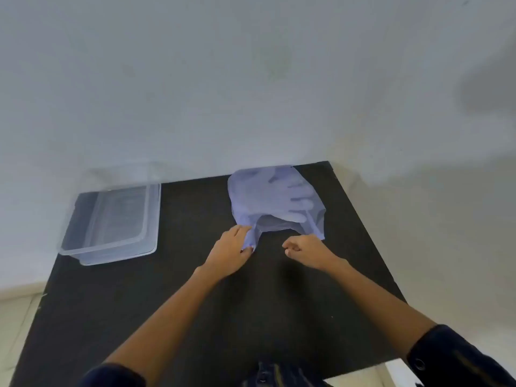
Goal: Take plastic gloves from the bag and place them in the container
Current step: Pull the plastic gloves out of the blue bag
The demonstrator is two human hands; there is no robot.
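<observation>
Bag: a thin, pale-blue plastic bag [268,196] lies on the desk [195,303] toward its far right corner, its bottom at the far edge and its mouth and two handles turned toward you.
Contents: pale shapes [296,196] show through the film, too blurred to name.
Left hand: your left hand [231,251] pinches the bag's left handle [251,238] between thumb and fingers, close to the handle's end.
Right hand: your right hand [307,251] sits just beside the right handle [317,224] with its fingers curled in. Whether any film is caught in them cannot be told.
Hands: apart, one at each side of the bag's mouth.
Step in hand: by the look of the grip, you are gathering the handles to open or lift the bag, and only the left side is surely held.
Next move: make sure of the right handle, then draw both sides evenly so the thin film neither stretches nor tips its load.
Container: a clear plastic tub [111,222] stands at the far left corner, well apart from the bag.
</observation>
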